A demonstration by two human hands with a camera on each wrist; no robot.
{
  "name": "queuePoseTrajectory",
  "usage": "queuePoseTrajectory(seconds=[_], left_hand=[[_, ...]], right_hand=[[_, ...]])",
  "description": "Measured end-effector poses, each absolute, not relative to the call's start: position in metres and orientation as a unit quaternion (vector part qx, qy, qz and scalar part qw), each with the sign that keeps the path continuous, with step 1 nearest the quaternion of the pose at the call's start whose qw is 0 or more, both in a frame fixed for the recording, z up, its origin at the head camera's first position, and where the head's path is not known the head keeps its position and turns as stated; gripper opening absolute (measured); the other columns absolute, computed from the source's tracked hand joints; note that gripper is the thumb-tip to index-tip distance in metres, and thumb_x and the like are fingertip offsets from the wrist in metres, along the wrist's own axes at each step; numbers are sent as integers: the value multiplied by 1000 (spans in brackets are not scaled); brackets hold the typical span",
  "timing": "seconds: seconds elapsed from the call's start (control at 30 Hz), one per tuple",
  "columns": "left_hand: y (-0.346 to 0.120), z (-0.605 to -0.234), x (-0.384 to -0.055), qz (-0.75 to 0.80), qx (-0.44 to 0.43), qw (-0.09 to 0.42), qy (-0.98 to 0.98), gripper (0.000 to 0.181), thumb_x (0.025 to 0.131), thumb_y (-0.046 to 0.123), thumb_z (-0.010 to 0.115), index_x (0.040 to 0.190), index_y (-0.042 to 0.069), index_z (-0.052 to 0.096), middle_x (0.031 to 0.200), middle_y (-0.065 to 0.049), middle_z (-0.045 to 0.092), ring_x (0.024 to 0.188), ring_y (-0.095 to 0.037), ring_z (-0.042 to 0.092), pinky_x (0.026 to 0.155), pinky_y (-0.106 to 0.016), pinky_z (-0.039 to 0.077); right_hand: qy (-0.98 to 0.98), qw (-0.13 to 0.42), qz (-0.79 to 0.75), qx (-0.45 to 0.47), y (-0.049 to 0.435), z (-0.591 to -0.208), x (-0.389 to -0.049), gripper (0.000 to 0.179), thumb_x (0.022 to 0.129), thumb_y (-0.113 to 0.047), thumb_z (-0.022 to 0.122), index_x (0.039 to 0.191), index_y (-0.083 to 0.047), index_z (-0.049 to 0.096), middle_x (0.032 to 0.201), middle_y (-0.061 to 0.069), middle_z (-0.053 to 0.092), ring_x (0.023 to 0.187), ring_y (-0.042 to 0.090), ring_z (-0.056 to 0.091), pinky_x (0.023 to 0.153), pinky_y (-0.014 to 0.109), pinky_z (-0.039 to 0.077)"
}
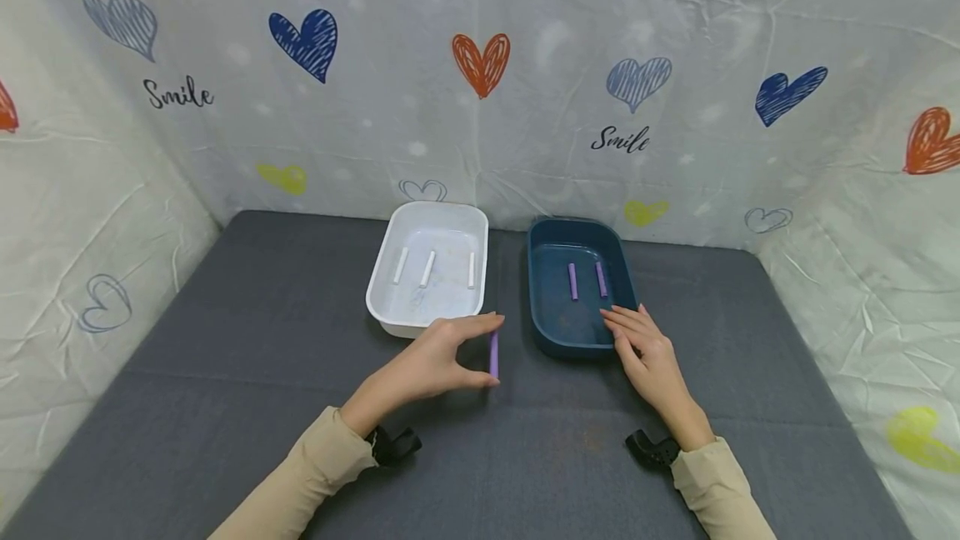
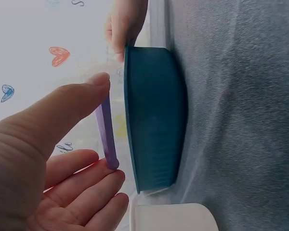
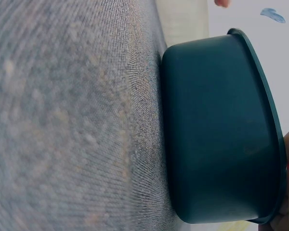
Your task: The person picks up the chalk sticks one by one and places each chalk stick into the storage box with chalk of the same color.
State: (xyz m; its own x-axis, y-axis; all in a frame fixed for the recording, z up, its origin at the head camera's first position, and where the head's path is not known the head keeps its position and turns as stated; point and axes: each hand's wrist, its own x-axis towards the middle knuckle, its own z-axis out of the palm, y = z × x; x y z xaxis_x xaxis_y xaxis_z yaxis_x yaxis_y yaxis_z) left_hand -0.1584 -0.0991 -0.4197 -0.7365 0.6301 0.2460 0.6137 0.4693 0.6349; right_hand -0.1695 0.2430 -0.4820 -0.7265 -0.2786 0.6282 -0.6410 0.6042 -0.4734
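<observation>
My left hand [image 1: 438, 357] pinches a purple chalk stick [image 1: 493, 354] by its ends, between thumb and fingertips. It holds the stick upright in the gap between the two tubs, near the white tub's [image 1: 401, 327] near right corner. In the left wrist view, the purple chalk [image 2: 105, 130] spans from thumb to fingers. My right hand [image 1: 651, 357] rests on the near right corner of the dark blue tub [image 1: 573, 347], its fingers reaching over the rim. Two purple chalk sticks [image 1: 573, 282] lie inside that tub. Three white chalk sticks [image 1: 427, 269] lie apart in the white tub.
Both tubs stand side by side toward the back of the grey cloth-covered table [image 1: 247, 340]. Behind and beside it hangs a pale curtain [image 1: 540, 132] printed with hearts. Each wrist carries a black strap-on camera [image 1: 396, 446].
</observation>
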Motion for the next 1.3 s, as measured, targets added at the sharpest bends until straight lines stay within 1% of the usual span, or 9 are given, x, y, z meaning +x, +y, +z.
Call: queuePoseTrajectory(seconds=[0.2,0.47,0.6,0.73,1.0,1.17,1.3], left_hand=[[-94,-414,-165,364,360,12,859,77,75,23,89,140,0,55,143,-14,54,130,-25,53,106,-40,45],[-86,-405,-176,364,364,3,857,76,76,23,88,140,-1,55,142,-14,54,130,-25,53,106,-40,45],[-81,-402,-182,370,360,1,856,76,75,22,89,139,-1,56,142,-14,55,130,-25,53,107,-40,44],[-73,-399,-187,372,352,5,859,76,75,23,89,139,0,56,142,-13,55,131,-25,53,107,-40,44],[-57,-391,-200,366,333,25,869,76,77,25,87,142,2,54,143,-11,54,132,-23,51,108,-40,43],[-47,-386,-209,371,319,30,872,77,75,22,88,141,2,54,142,-11,55,132,-24,51,108,-40,43],[-41,-383,-215,366,315,37,875,79,76,23,88,143,2,52,144,-12,54,133,-25,50,108,-41,43]], right_hand=[[-857,256,357,269,243,-481,-169,24,96,5,55,113,10,70,122,19,68,120,35,59,120,40,21],[-857,255,358,267,243,-482,-169,24,96,5,55,113,10,70,121,18,68,120,35,58,119,48,23],[-858,253,359,266,244,-483,-170,24,96,4,55,113,10,71,122,16,68,121,34,58,119,49,23],[-858,252,361,266,244,-484,-170,24,96,4,55,113,10,71,121,17,68,120,34,58,119,48,23],[-859,250,358,267,244,-483,-170,24,96,4,55,112,10,71,120,19,68,120,35,59,117,54,25],[-857,253,358,271,243,-483,-170,23,96,4,55,112,10,71,120,17,69,119,35,59,118,49,24],[-856,256,359,271,243,-482,-170,23,96,5,55,112,11,71,121,16,69,119,35,59,120,43,22]])
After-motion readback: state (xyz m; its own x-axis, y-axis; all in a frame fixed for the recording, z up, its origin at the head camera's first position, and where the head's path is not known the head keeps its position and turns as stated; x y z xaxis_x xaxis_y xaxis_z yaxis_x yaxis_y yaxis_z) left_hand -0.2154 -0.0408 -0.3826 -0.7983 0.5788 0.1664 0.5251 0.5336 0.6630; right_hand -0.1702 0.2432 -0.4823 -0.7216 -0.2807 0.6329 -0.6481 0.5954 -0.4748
